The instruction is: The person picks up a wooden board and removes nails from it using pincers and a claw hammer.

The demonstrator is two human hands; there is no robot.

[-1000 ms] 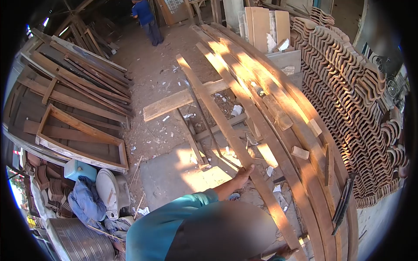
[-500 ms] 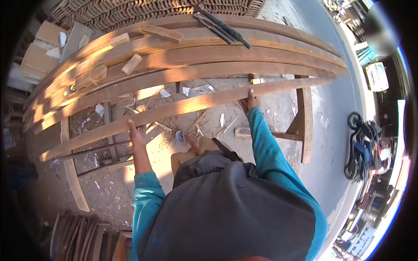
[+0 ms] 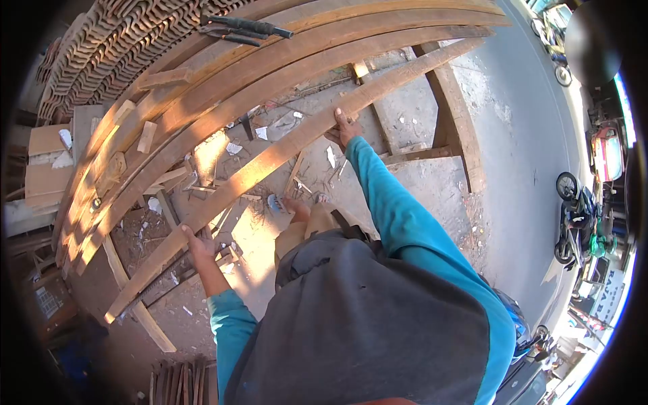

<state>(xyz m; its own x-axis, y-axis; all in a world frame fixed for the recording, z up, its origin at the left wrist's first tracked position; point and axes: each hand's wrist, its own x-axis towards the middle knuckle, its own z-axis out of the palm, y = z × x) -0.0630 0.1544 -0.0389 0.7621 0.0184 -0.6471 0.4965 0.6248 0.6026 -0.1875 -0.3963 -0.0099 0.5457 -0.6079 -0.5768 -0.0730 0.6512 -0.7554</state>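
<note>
A long wooden plank [image 3: 270, 164] runs diagonally across the view, from lower left to upper right, and both my hands are on it. My left hand [image 3: 201, 250] grips the near edge toward its lower left end, thumb on top and fingers underneath. Farther along, my right hand [image 3: 347, 130] holds the same edge with its thumb over the top face. Just beyond lie several more long planks [image 3: 283, 79] side by side. Small wood offcuts [image 3: 147, 137] and black long-handled tools [image 3: 248, 28] rest on those planks; the exact kind of tool is unclear.
Wooden trestle supports [image 3: 453, 118] stand under the planks. Stacked wavy roof tiles [image 3: 128, 61] and a cardboard box [image 3: 48, 143] are at the left. Scraps litter the concrete floor [image 3: 405, 185] near my feet. A motorcycle [image 3: 572, 219] is parked across the road at the right.
My view has turned, so the planks now slant more steeply up to the right. Both hands keep their hold on the plank, and its left end appears lower in view.
</note>
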